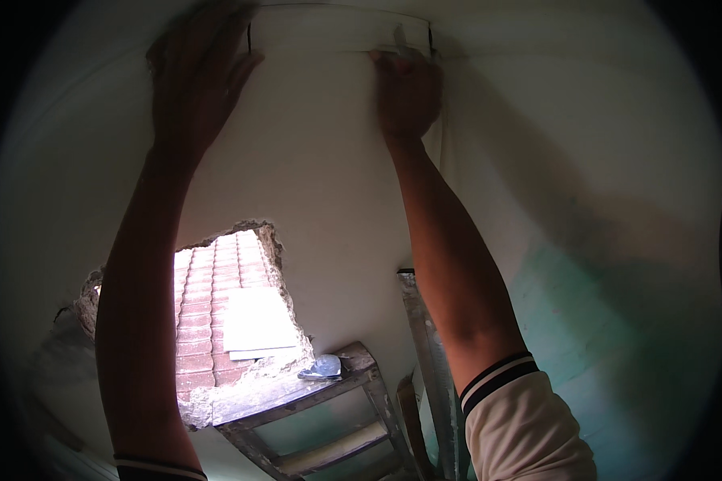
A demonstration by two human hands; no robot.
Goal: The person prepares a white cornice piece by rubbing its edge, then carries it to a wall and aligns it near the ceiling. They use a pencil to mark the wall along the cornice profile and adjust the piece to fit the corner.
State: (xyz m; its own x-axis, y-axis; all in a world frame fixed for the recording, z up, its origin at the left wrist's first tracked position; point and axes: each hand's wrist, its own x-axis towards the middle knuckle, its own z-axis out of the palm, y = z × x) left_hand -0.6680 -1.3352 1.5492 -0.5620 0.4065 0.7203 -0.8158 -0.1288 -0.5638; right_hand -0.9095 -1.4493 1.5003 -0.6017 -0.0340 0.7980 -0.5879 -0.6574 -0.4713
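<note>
- My left hand [194,76] lies flat and released on the white wall [321,160].
- My right hand [407,92] presses a scraper [401,44] there, above the ladder [353,401].

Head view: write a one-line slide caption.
Both hands, left hand and right hand, press high on a white wall above a ragged hole.

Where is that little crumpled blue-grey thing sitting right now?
In the head view, the crumpled blue-grey thing lies low and centre on the top of the wooden ladder, beside the lower right corner of the rough hole in the wall.
</note>
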